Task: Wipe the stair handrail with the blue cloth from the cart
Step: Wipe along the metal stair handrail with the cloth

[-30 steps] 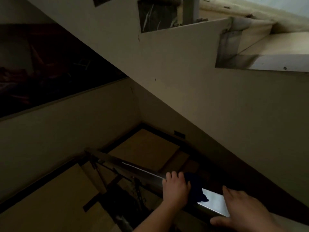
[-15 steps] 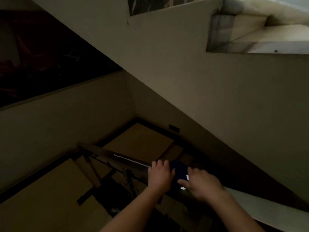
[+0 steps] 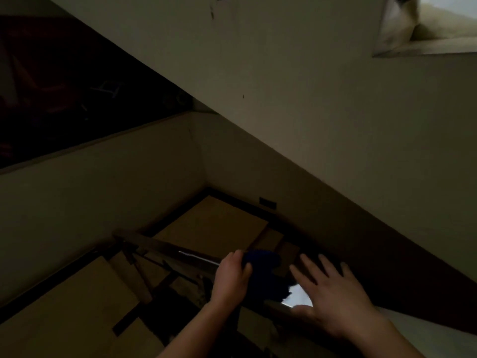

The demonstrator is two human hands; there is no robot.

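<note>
The scene is dim. A metal handrail (image 3: 193, 258) slopes down from lower right toward the left, with a bright reflective patch near my hands. My left hand (image 3: 232, 277) grips a dark blue cloth (image 3: 265, 275), which lies bunched on the rail. My right hand (image 3: 327, 293) hovers just right of the cloth with fingers spread and straight, over the shiny part of the rail, holding nothing. Whether its thumb touches the rail is unclear.
Tan stair treads (image 3: 214, 228) with dark edging descend below the rail to a landing. The sloped underside of the upper flight (image 3: 309, 112) fills the upper right. A plain wall (image 3: 103, 189) stands on the left. Dark baluster posts (image 3: 139, 275) hang under the rail.
My right hand has let go of the cloth, opened its fingers and shifted right. My left hand stays on the cloth. The view has tilted and moved slightly.
</note>
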